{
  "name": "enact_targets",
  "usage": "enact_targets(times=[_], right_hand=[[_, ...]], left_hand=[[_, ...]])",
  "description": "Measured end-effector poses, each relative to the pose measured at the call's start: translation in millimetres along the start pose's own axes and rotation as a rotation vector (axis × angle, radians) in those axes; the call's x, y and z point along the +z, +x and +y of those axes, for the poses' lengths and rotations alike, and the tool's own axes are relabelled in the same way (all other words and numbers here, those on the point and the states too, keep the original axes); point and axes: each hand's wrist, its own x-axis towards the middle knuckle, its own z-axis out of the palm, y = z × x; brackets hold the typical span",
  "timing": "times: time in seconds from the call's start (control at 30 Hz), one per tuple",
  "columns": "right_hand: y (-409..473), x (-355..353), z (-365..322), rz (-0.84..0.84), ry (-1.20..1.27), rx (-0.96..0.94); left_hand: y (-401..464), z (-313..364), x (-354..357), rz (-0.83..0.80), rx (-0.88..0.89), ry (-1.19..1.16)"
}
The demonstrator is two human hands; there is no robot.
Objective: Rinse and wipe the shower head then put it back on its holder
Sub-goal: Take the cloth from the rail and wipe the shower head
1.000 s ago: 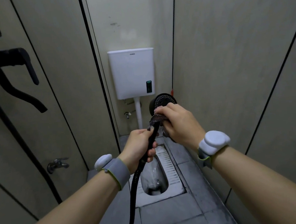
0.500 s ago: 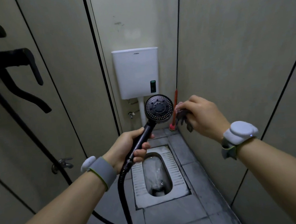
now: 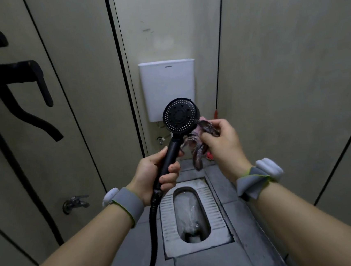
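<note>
Upright, black shower head (image 3: 179, 115), dotted round face toward camera, cloth (image 3: 197, 143) touching rim.

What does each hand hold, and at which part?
The left hand grips the shower head by its handle, low down near the hose. The right hand pinches a cloth at its upper end.

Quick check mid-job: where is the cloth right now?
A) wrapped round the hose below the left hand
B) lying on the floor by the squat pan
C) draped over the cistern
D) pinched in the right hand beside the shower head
D: the right hand pinches the cloth just right of the shower head, whose handle the left hand grips.
</note>
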Motion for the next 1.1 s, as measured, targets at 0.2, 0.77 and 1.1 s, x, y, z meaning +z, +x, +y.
enact_targets(times=[0.2, 0.77, 1.1], right_hand=[[21, 4, 32, 0.006, -0.061, 0.011], [159, 22, 65, -0.035, 0.081, 0.19], [252, -21, -135, -0.056, -0.027, 0.145]], left_hand=[[22, 1, -21, 0.118, 0.046, 0.047], [110, 77, -71, 0.581, 0.412, 0.819], [96, 242, 69, 0.501, 0.359, 1.102]])
